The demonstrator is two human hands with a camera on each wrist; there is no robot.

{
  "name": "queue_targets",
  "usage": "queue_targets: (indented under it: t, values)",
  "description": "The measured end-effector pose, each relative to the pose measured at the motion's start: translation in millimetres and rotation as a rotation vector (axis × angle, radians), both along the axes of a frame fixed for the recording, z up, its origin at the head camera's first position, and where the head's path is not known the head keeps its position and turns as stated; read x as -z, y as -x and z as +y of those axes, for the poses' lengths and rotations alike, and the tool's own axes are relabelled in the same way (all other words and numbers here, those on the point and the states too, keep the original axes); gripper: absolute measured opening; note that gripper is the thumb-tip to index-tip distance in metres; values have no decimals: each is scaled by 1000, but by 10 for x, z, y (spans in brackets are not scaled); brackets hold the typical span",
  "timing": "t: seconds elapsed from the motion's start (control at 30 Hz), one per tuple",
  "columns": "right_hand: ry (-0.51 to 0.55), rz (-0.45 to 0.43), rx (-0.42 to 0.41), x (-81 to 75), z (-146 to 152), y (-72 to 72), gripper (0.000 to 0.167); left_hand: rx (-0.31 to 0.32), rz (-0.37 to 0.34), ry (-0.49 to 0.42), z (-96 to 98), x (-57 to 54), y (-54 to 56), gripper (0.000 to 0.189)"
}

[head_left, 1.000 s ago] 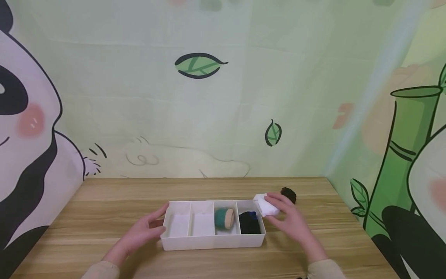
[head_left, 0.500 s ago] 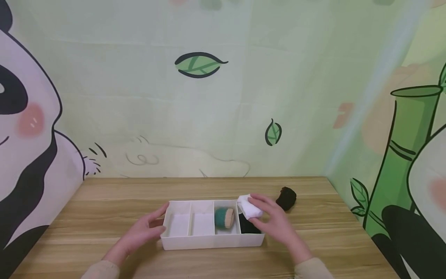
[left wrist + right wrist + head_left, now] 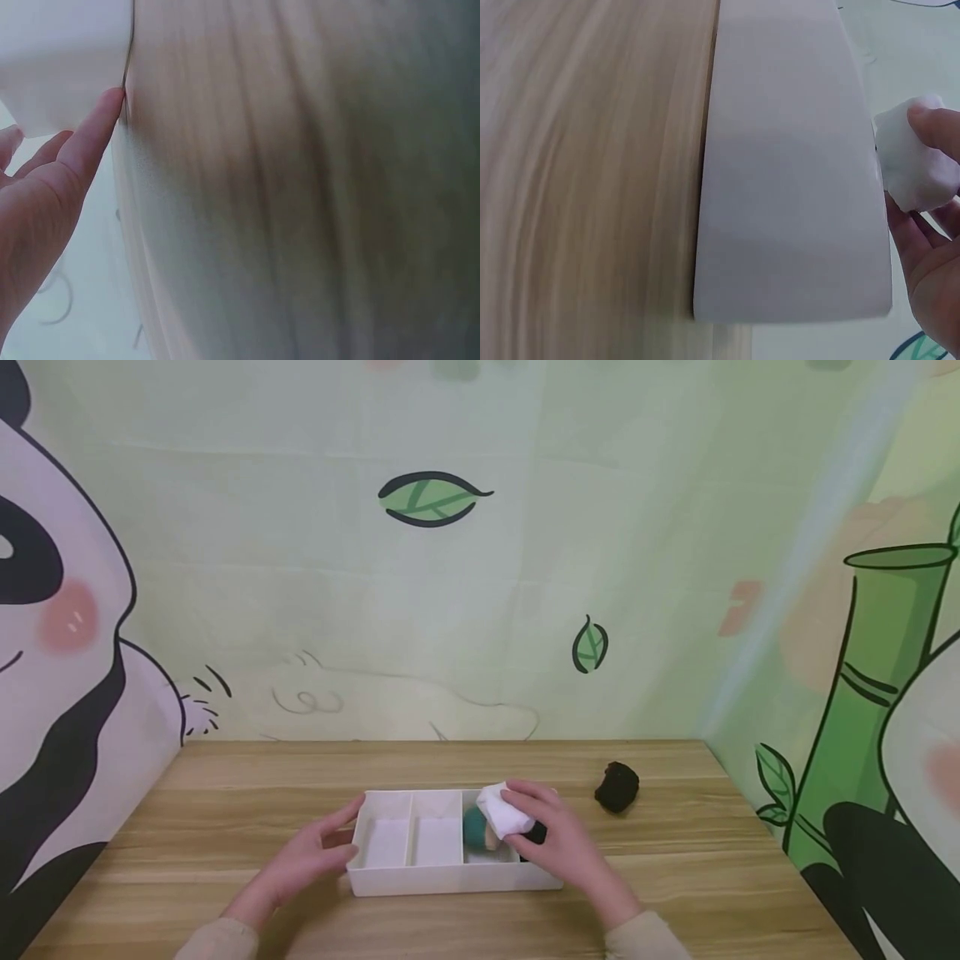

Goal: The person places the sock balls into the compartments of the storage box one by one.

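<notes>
A long white divided box (image 3: 457,882) lies on the table. My left hand (image 3: 311,852) rests against its left end, fingers extended; in the left wrist view one fingertip touches the box's lower edge. My right hand (image 3: 558,839) pinches a rolled white sock (image 3: 504,811) between thumb and fingers, above the box's right half. Partly behind it, a teal and beige rolled sock (image 3: 474,828) sits in the third compartment from the left. A black rolled sock (image 3: 537,832) in the rightmost compartment is mostly hidden by the right hand. The white floors of the two left compartments show.
Behind and to the right of the box, a black rolled bundle (image 3: 617,787) lies on the wooden table (image 3: 262,768). A printed cloth backdrop (image 3: 300,568) with pandas and bamboo rises at the table's back edge.
My right hand has carried the white sock leftward, from beside the box's right end to over the teal sock's compartment. The black bundle on the table is now fully uncovered. My left hand stays put.
</notes>
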State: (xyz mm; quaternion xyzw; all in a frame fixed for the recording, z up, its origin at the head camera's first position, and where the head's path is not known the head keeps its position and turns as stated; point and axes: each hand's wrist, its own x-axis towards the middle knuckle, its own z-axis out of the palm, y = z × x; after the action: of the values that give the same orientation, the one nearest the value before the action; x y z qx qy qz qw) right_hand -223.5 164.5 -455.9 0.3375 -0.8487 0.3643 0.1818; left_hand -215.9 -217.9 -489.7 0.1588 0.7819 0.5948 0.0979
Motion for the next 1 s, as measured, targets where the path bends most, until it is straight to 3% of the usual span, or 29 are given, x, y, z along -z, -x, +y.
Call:
queue_targets:
  t: [0.3,0.53,1.0]
  values:
    - [-2,7,-22,-2,-199,-4,53,2,-6,-4,10,-24,-13,75]
    - [18,60,-36,21,-325,-2,52,3,-11,-6,11,-22,-4,75]
    - [34,-12,6,57,-563,-71,53,7,5,9,9,-22,-5,75]
